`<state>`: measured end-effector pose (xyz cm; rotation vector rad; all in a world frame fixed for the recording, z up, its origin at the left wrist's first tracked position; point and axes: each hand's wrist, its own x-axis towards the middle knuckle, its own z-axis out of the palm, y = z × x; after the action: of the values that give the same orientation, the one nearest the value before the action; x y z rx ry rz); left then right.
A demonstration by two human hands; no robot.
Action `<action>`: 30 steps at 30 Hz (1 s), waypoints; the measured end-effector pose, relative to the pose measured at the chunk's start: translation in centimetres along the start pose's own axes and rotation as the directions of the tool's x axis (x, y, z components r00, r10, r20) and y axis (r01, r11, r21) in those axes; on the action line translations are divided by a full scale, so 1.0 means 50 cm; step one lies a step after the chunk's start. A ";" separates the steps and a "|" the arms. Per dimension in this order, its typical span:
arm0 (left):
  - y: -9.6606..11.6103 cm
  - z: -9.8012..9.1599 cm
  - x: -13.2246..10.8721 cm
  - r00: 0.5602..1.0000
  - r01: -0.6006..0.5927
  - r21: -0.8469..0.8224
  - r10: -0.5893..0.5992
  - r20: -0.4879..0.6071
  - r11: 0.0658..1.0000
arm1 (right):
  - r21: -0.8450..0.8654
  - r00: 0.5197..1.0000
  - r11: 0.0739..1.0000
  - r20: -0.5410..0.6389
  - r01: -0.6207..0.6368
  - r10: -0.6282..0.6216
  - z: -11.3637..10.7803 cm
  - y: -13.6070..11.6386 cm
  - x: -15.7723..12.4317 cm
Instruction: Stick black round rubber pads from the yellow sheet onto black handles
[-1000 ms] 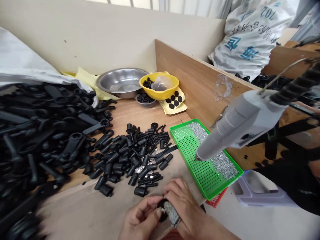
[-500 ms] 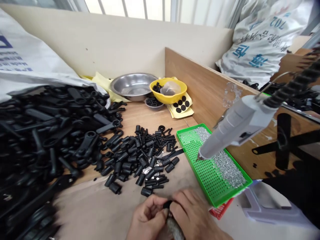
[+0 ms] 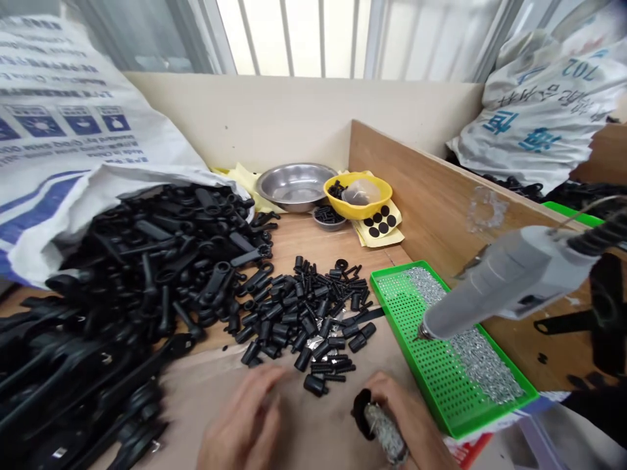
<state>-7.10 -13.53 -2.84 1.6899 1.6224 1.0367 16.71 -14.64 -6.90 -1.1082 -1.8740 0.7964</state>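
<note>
My right hand [image 3: 409, 424] grips a black plastic part with a grey textured piece [image 3: 379, 424] at the bottom of the view. Left of it, my left hand [image 3: 245, 424] hovers with fingers stretched out and blurred, holding nothing, just below a heap of small black plastic sleeves and screws [image 3: 308, 320]. A big pile of long black plastic handles [image 3: 132, 294] spills from a white sack [image 3: 73, 156] on the left.
A grey powered screwdriver [image 3: 504, 281] hangs over a green perforated tray [image 3: 441, 339] of small silver screws. At the back stand a steel bowl [image 3: 294, 186], a yellow bowl [image 3: 357, 192] and yellow sheets with black pads [image 3: 379, 225]. A wooden divider [image 3: 441, 196] bounds the right.
My left hand has let go of the part and moved left, fingers spread. The right hand keeps the part. The view has tilted up, showing the window.
</note>
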 end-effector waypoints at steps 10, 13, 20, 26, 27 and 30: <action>-0.086 -0.058 0.047 0.910 -0.411 0.477 0.377 0.171 0.777 | 0.133 0.998 0.991 0.064 -0.032 0.023 -0.005 -0.035 0.047; -0.055 -0.049 0.044 0.954 -0.283 0.230 0.248 0.169 0.931 | 0.133 0.998 0.991 0.046 0.034 -0.040 -0.014 -0.063 0.070; 0.010 -0.013 0.033 0.932 0.301 -0.317 -0.207 0.297 0.900 | 0.193 0.999 0.981 0.040 0.017 -0.025 -0.028 -0.097 0.101; 0.046 0.030 0.035 0.839 0.544 -0.587 -0.363 0.406 0.600 | 0.199 0.999 0.979 -0.018 0.049 -0.046 -0.035 -0.099 0.107; 0.053 0.035 0.036 0.828 0.560 -0.608 -0.379 0.412 0.562 | 0.195 0.998 0.979 -0.033 0.060 -0.055 -0.037 -0.100 0.108; 0.073 0.047 0.036 0.811 0.581 -0.653 -0.413 0.414 0.486 | 0.191 0.996 0.979 -0.054 0.074 -0.065 -0.039 -0.101 0.108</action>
<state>-3.22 -11.86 -0.80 0.6396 1.1510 0.9818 14.81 -11.63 -0.12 -0.9280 -1.7451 0.8839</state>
